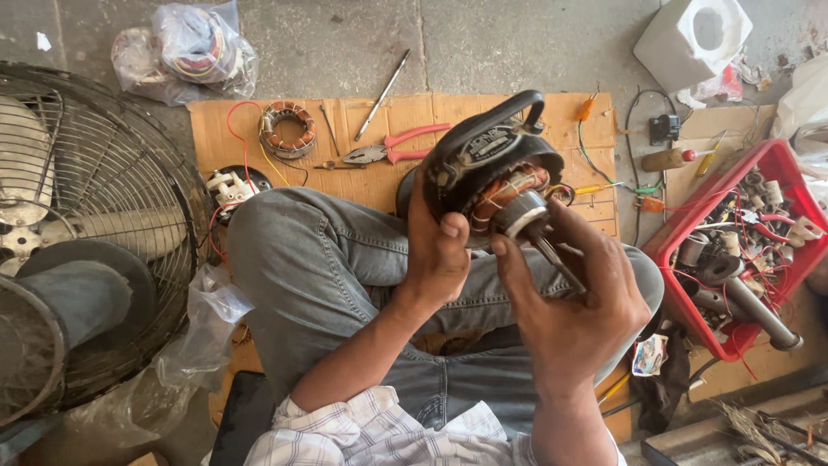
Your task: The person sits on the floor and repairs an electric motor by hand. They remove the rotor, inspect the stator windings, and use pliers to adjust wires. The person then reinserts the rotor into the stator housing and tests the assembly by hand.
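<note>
A black fan motor housing point(483, 151) with copper windings showing is held up over my lap. My left hand point(435, 250) grips the housing from its left side, thumb near the windings. My right hand point(573, 302) is closed around the rotor point(522, 216) and its metal shaft, which sticks out of the housing's open face toward me. Coloured wires trail from the motor's right side.
On the cardboard sheet point(216, 129) lie a copper stator ring point(287, 128), pink-handled pliers point(392, 147) and a long screwdriver point(382, 82). A fan guard point(86, 216) fills the left. A red crate point(776, 168) of parts sits right, a white block point(694, 39) behind it.
</note>
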